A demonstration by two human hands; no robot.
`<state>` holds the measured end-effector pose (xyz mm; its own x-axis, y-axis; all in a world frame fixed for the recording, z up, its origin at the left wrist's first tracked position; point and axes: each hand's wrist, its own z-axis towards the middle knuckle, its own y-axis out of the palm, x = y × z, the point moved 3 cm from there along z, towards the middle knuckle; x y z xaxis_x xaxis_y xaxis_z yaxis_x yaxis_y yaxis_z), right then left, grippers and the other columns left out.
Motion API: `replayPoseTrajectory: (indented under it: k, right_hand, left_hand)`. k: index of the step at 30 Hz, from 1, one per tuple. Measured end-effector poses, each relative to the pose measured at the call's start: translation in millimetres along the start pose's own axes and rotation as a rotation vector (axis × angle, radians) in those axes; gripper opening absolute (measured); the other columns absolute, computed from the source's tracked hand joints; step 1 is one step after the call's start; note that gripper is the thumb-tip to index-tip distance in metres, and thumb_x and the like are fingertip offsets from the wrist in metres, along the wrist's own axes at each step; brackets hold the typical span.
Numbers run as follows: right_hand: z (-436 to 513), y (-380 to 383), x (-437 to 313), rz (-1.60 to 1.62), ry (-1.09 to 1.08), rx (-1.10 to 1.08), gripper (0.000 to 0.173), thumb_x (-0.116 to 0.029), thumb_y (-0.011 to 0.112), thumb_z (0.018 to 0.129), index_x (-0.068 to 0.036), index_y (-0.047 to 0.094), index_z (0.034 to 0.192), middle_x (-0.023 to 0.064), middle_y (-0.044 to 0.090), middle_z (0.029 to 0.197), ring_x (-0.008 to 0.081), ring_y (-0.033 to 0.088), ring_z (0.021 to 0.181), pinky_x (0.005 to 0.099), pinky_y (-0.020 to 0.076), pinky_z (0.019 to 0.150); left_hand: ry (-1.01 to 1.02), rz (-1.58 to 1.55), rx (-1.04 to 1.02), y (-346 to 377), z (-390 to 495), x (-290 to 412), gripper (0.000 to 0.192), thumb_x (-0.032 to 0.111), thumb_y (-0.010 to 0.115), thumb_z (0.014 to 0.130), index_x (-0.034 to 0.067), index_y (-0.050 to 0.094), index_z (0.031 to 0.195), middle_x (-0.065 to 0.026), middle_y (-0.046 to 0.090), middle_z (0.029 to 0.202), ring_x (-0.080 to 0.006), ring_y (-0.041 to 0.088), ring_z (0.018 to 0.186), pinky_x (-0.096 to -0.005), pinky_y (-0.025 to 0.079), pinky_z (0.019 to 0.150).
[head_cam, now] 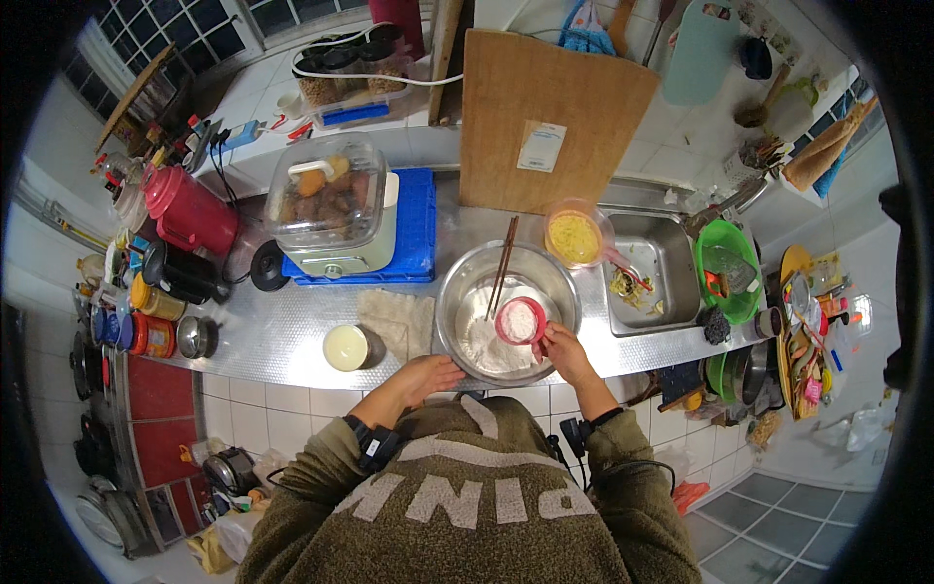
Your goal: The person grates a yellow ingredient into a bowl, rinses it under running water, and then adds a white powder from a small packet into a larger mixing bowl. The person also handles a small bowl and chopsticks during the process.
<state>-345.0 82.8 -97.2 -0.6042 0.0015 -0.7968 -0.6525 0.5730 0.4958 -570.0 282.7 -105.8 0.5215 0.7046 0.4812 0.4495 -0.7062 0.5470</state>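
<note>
My right hand (568, 352) grips a small red cup (541, 326) by its side. White powder that looks like flour (520, 321) fills the cup. Below it stands a wide stainless steel bowl (452, 292), with more white powder (481, 354) over its bottom. A pair of brown chopsticks (503, 263) leans in the bowl against the far rim. Flat and holding nothing, my left hand (432, 377) is at the bowl's near left rim; whether it touches the metal is hard to tell.
Left of the bowl lie a beige cloth (398, 317) and a cream-coloured cup (346, 347). A strainer with yellow shreds (575, 237) sits by the sink (649, 226). An electric steamer (332, 212) stands on a blue crate (416, 226). Behind leans a wooden board (547, 87).
</note>
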Motion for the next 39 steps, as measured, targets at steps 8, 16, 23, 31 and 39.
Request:
replayPoseTrajectory:
  k: [8, 16, 23, 31, 39]
  right_hand:
    - [6, 32, 5, 0.111, -0.162, 0.070, 0.024, -0.025, 0.047, 0.095, -0.008, 0.046, 0.078, 0.0087, 0.057, 0.076, 0.0193, 0.051, 0.065, 0.0302, 0.0413, 0.061]
    - [0, 39, 4, 0.242, -0.259, 0.215, 0.021, -0.026, 0.047, 0.095, -0.007, 0.052, 0.086, 0.0064, 0.055, 0.073, 0.0172, 0.051, 0.064, 0.0298, 0.0402, 0.061]
    - [-11, 41, 7, 0.159, -0.324, 0.238, 0.026, -0.031, 0.047, 0.095, -0.007, 0.053, 0.089, 0.0067, 0.056, 0.074, 0.0174, 0.053, 0.063, 0.0296, 0.0417, 0.058]
    - [-14, 38, 15, 0.121, -0.300, 0.364, 0.028, -0.029, 0.045, 0.096, -0.010, 0.045, 0.077, 0.0050, 0.052, 0.069, 0.0153, 0.048, 0.060, 0.0276, 0.0393, 0.057]
    - [-14, 32, 10, 0.068, -0.280, 0.292, 0.026, -0.027, 0.045, 0.096, -0.009, 0.047, 0.077, 0.0056, 0.054, 0.072, 0.0145, 0.049, 0.062, 0.0279, 0.0408, 0.058]
  left_hand:
    - [0.031, 0.452, 0.163, -12, -27, 22, 0.042, 0.026, 0.050, 0.097, 0.001, 0.049, 0.131, -0.0136, 0.058, 0.127, -0.0228, 0.055, 0.116, -0.0372, 0.043, 0.097]
    - [0.841, 0.951, 0.230, 39, 0, 92, 0.059, 0.000, 0.057, 0.082, 0.010, 0.042, 0.139, -0.0160, 0.047, 0.139, -0.0309, 0.041, 0.130, -0.0383, 0.033, 0.107]
    - [0.810, 1.009, 0.083, 75, 29, 88, 0.084, -0.004, 0.056, 0.076, 0.003, 0.016, 0.149, -0.0107, 0.037, 0.149, -0.0314, 0.021, 0.142, -0.0413, 0.018, 0.116]
    - [0.776, 1.097, 0.082, 77, 32, 89, 0.078, -0.002, 0.059, 0.074, 0.013, 0.034, 0.147, -0.0184, 0.018, 0.155, -0.0355, 0.019, 0.142, -0.0419, 0.018, 0.116]
    - [0.768, 1.094, 0.166, 66, 27, 92, 0.070, 0.000, 0.058, 0.078, 0.008, 0.035, 0.144, -0.0187, 0.022, 0.153, -0.0332, 0.019, 0.143, -0.0392, 0.017, 0.116]
